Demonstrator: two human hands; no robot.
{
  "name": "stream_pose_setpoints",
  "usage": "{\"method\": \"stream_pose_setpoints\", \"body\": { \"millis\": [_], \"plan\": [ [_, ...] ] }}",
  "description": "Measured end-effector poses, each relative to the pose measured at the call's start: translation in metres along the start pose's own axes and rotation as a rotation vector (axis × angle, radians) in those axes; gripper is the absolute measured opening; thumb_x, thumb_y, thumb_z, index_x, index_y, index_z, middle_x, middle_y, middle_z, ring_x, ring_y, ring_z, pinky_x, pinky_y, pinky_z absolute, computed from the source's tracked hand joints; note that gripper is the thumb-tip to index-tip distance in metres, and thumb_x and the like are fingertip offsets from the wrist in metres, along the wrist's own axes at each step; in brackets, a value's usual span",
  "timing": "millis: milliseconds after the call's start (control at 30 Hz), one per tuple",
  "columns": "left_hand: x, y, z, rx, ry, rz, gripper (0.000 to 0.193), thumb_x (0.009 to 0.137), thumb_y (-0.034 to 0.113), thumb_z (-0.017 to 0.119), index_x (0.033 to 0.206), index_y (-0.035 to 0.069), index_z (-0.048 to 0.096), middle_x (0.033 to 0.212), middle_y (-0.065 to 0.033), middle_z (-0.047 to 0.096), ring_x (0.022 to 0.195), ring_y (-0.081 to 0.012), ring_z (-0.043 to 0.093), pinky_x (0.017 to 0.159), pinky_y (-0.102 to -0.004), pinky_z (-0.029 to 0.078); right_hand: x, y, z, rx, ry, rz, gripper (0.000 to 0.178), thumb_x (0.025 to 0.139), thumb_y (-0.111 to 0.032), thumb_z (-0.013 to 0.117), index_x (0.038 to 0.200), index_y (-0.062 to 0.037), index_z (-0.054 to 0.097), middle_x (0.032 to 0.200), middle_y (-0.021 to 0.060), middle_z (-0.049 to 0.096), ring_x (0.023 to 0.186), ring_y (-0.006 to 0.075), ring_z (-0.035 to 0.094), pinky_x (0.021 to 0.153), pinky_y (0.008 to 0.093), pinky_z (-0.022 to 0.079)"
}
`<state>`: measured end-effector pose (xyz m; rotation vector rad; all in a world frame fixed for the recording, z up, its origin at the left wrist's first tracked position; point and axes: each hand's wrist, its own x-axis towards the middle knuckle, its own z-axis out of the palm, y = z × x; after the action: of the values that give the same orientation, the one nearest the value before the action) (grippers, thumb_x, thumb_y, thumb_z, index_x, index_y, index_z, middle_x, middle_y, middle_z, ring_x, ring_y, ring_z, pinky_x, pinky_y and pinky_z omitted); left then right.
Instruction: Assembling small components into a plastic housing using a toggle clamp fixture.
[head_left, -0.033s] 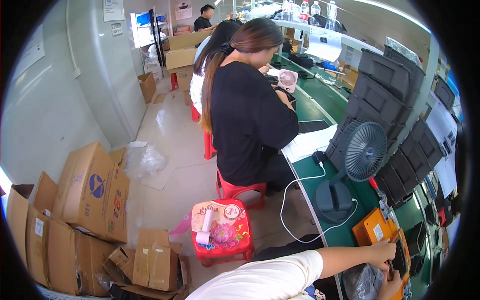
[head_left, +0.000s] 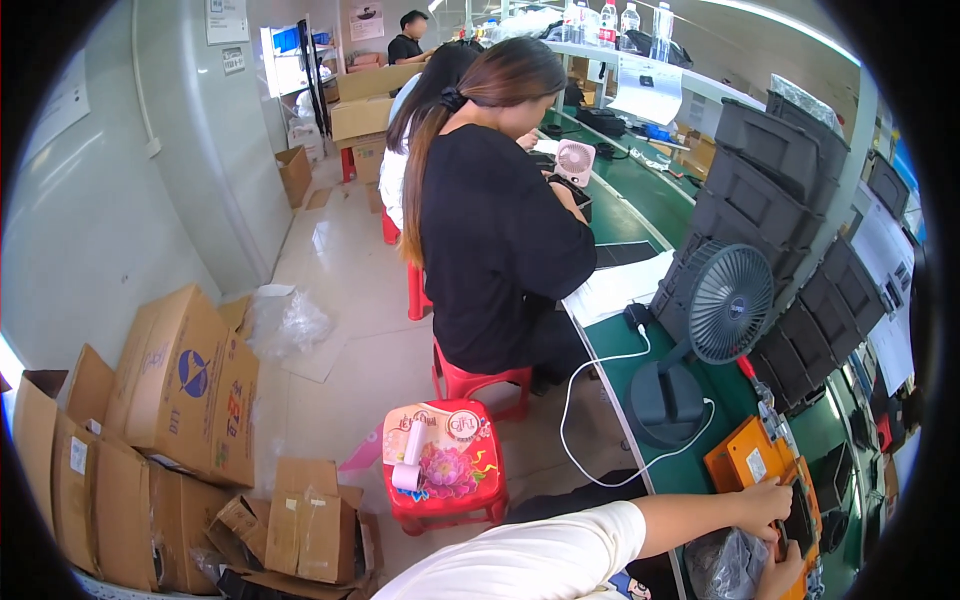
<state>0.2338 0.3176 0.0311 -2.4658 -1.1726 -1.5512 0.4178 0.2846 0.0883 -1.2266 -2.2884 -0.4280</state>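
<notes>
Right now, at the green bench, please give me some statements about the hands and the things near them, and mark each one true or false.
1. The left hand rests on an orange fixture. True.
2. The right hand holds a water bottle. False: it is at the lower end of the orange fixture, next to a clear plastic bag; what it grips cannot be seen.
3. A dark desk fan stands on the bench behind the fixture. True.
4. The red plastic stool on the floor is bare. False: a white roll lies on its flowered top.
5. Cardboard boxes are stacked at the far left. True.
</notes>
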Motion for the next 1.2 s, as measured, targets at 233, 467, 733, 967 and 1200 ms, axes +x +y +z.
{"method": "stream_pose_setpoints", "body": {
  "millis": [233, 467, 733, 967, 1200],
  "plan": [
    [-0.001, 0.006, -0.004, 0.01, 0.021, -0.001, 0.034, 0.061, 0.038, 0.074, 0.069, 0.007, 0.064, 0.08, -0.0071, 0.06, 0.092, -0.025, 0.053, 0.079, -0.0432, 0.039, -0.01, 0.033, 0.036, 0.097, -0.037, 0.084, 0.03, 0.074, -0.023, 0.073, 0.087, -0.0001, 0.058, 0.076, 0.0179, 0.057, 0.075, 0.0377, 0.052, 0.067, 0.0446, 0.04],
    [-0.003, 0.002, -0.001, -0.014, 0.006, -0.023, 0.034, 0.061, 0.038, 0.074, 0.07, 0.006, 0.064, 0.081, -0.0075, 0.06, 0.094, -0.0255, 0.053, 0.084, -0.0463, 0.04, -0.012, 0.038, 0.045, 0.069, 0.025, 0.113, 0.03, 0.072, -0.024, 0.073, 0.082, -0.0018, 0.056, 0.074, 0.0159, 0.056, 0.072, 0.0369, 0.049, 0.064, 0.0428, 0.038],
    [-0.004, 0.002, -0.004, -0.014, 0.005, -0.002, 0.034, 0.062, 0.037, 0.074, 0.07, 0.007, 0.063, 0.083, -0.0073, 0.06, 0.095, -0.0257, 0.053, 0.082, -0.0429, 0.038, -0.011, 0.04, 0.046, 0.098, -0.052, 0.148, 0.03, 0.069, -0.021, 0.075, 0.081, -0.0011, 0.056, 0.075, 0.0167, 0.056, 0.073, 0.0367, 0.049, 0.065, 0.043, 0.038],
    [-0.004, 0.003, -0.003, -0.005, 0.009, 0.003, 0.033, 0.063, 0.037, 0.074, 0.071, 0.007, 0.062, 0.083, -0.0071, 0.059, 0.096, -0.0255, 0.052, 0.082, -0.0421, 0.038, -0.01, 0.036, 0.041, 0.094, -0.092, 0.217, 0.03, 0.07, -0.022, 0.074, 0.079, -0.0008, 0.055, 0.074, 0.0161, 0.055, 0.073, 0.0365, 0.049, 0.064, 0.0426, 0.038],
    [-0.005, 0.007, -0.007, -0.014, -0.001, -0.002, 0.033, 0.062, 0.036, 0.074, 0.071, 0.007, 0.062, 0.083, -0.0066, 0.059, 0.095, -0.0252, 0.052, 0.082, -0.0416, 0.038, -0.013, 0.027, 0.036, 0.079, 0.035, 0.107, 0.03, 0.07, -0.024, 0.074, 0.078, -0.0026, 0.054, 0.073, 0.0153, 0.055, 0.073, 0.0369, 0.049, 0.065, 0.0425, 0.038]
  ]
}}
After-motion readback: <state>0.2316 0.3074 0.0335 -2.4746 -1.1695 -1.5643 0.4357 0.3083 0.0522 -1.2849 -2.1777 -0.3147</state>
